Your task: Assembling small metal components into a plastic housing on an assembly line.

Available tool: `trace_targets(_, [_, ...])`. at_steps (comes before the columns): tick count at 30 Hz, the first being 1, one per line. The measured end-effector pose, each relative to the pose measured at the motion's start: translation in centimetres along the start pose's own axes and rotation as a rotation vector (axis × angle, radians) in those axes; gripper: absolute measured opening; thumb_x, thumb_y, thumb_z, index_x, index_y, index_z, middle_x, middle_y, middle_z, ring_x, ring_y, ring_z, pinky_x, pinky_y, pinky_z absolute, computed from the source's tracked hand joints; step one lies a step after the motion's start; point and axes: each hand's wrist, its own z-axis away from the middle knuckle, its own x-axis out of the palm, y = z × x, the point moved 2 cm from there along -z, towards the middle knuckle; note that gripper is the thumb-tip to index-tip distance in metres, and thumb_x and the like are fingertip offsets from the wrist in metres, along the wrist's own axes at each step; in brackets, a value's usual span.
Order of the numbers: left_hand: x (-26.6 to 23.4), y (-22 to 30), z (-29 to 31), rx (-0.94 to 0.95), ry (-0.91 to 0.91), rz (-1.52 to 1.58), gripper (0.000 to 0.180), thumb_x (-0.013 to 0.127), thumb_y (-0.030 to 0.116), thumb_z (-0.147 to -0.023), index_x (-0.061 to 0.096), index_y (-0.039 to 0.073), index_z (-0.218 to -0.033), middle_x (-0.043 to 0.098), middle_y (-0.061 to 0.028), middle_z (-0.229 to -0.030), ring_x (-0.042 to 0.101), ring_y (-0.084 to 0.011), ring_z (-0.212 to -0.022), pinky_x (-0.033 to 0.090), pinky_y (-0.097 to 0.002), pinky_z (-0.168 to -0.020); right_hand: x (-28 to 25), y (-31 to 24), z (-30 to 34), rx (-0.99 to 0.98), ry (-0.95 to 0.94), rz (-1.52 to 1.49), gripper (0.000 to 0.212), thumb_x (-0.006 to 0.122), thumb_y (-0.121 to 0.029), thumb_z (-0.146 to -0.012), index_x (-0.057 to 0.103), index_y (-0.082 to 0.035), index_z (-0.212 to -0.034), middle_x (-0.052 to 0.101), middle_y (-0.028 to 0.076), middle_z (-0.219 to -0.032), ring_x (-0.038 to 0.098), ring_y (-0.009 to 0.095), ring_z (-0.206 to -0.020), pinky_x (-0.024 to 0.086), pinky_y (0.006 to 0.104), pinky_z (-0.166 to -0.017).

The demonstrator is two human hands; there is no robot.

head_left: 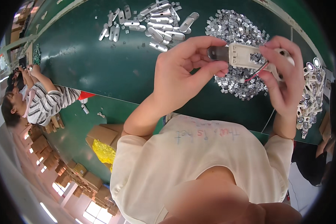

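Green bench top [100, 63] fills most of the view w/ a row of other workers off to the far left of it, cardboard boxes [100, 134] and a yellow bag [103, 151] below its near edge. Landmark = the pile of small shiny metal bits [235, 28] mid-bench. Directly over the near part of that pile, both hands hold 1 cream plastic housing [244, 56], long and flat, open side up, w/ a grey metal tab [217, 53] sticking out its left end and red + black wires [258, 71] trailing from its right end. Left hand [183, 71] pinches the tab end between thumb and forefinger, other fingers curled loosely under. Right hand [285, 74] grips the right end, fingertips pressed on the top edge, thumb hidden behind so can't tell exactly how it clamps. Left of the pile lies a scatter of silver oblong casings [156, 22]; right of it, a heap of round-lens parts on cream bodies [311, 93]. Judgement: step looks like seating/aligning the tab in the housing. To do it well, keep the housing level and close over the pile, steady it w/ the right hand, push the tab straight along the slot w/ no twist, keep wires clear of the joint so they don't pinch, and avoid pulling on them.
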Motion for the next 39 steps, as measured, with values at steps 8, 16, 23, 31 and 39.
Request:
trace_targets(8, [1.5, -0.5, 0.1, 0.016, -0.079, -0.1, 0.032, 0.059, -0.011, -0.078, 0.052, -0.01, -0.109, 0.061, -0.0152, -0.099, 0.063, -0.018, -0.084, 0.055, -0.0278, -0.072, 1.0, 0.3, 2.0, -0.023, 0.041, 0.102, 0.036, 0.069, -0.019, -0.071, 0.062, -0.001, -0.102, 0.054, 0.017, -0.104, 0.056, 0.026, -0.087, 0.045, 0.0345, -0.076])
trace_targets(16, [2.4, -0.6, -0.8, -0.049, -0.06, -0.019, 0.035, 0.063, -0.011, -0.073, 0.056, -0.003, -0.106, 0.064, -0.0096, -0.091, 0.064, -0.0132, -0.082, 0.054, -0.0234, -0.07, 0.9, 1.3, 2.0, -0.031, 0.04, 0.074, 0.035, 0.069, -0.016, -0.072, 0.062, -0.001, -0.103, 0.054, 0.017, -0.103, 0.056, 0.026, -0.086, 0.046, 0.0332, -0.074])
trace_targets(23, [2.4, -0.5, -1.1, -0.089, -0.066, -0.02, 0.035, 0.063, -0.011, -0.073, 0.056, -0.003, -0.106, 0.063, -0.0088, -0.092, 0.062, -0.0116, -0.084, 0.053, -0.0227, -0.072, 1.0, 1.5, 1.8, -0.054, 0.028, 0.083, 0.036, 0.068, -0.015, -0.072, 0.062, 0.0, -0.103, 0.054, 0.017, -0.102, 0.056, 0.026, -0.085, 0.046, 0.0327, -0.072])
trace_targets(31, [2.5, -0.5, -1.1, -0.098, -0.07, 0.037, 0.033, 0.066, -0.008, -0.073, 0.057, -0.003, -0.105, 0.062, -0.0068, -0.087, 0.061, -0.0098, -0.081, 0.051, -0.021, -0.069, 0.7, 1.3, 1.8, -0.076, 0.028, 0.079, 0.035, 0.067, -0.008, -0.069, 0.062, 0.0, -0.103, 0.054, 0.018, -0.101, 0.056, 0.027, -0.083, 0.046, 0.033, -0.071])
trace_targets(39, [3.2, -0.7, -0.7, -0.183, 0.021, 0.095, 0.023, 0.062, -0.007, -0.077, 0.058, -0.003, -0.1, 0.06, -0.0034, -0.08, 0.058, -0.0057, -0.067, 0.046, -0.0165, -0.057, 1.5, 1.4, 2.5, -0.118, 0.059, 0.115, 0.034, 0.068, -0.008, -0.068, 0.064, -0.002, -0.101, 0.051, 0.017, -0.105, 0.055, 0.026, -0.083, 0.045, 0.0321, -0.069])
